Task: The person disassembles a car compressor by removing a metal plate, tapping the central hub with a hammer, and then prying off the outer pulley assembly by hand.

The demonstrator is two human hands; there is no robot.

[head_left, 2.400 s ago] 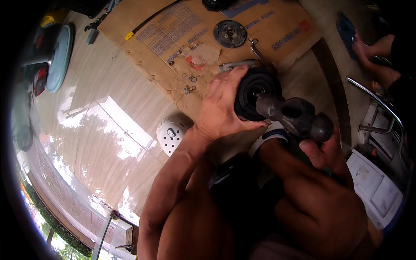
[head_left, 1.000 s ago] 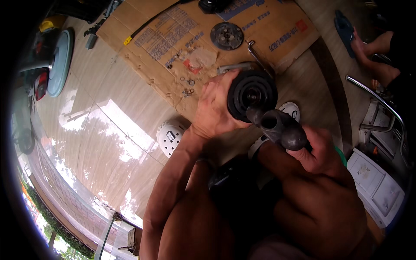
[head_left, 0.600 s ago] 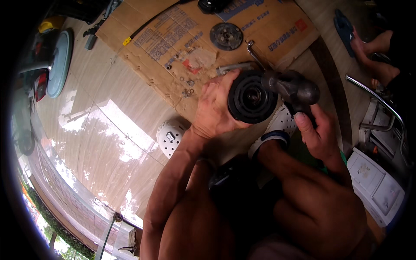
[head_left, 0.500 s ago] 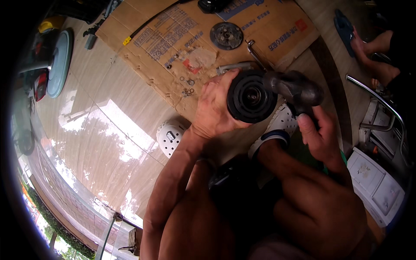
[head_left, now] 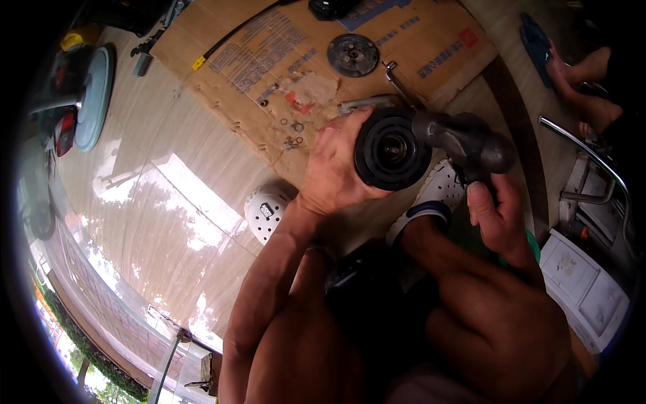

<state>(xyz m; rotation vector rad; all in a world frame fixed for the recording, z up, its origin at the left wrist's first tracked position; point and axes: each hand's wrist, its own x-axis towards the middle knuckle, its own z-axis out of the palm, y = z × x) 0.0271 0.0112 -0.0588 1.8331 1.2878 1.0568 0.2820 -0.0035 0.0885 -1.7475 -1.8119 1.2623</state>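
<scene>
In my left hand (head_left: 334, 158) is a black grooved pulley (head_left: 392, 149), its round face turned up and a hollow metal hub at its centre. My fingers wrap its left side, and a grey metal part (head_left: 367, 104) shows just behind it. My right hand (head_left: 499, 212) is closed round the handle of a hammer (head_left: 464, 140) with a dark, rounded head. The hammer head overlaps the pulley's right rim in view; whether they touch I cannot tell. The hammer's handle is mostly hidden by my fingers.
A cardboard sheet (head_left: 431, 40) on the floor carries a round clutch plate (head_left: 353, 55), a bent-handled wrench (head_left: 402, 84), and several small rings (head_left: 294, 143). My white clogs (head_left: 268, 214) flank the work. Right are a chrome tube frame (head_left: 592, 151), white drawers (head_left: 584, 289) and another person's foot (head_left: 555, 71).
The hammer and my right hand have shifted slightly to the right. My left hand still grips the pulley in nearly the same place.
</scene>
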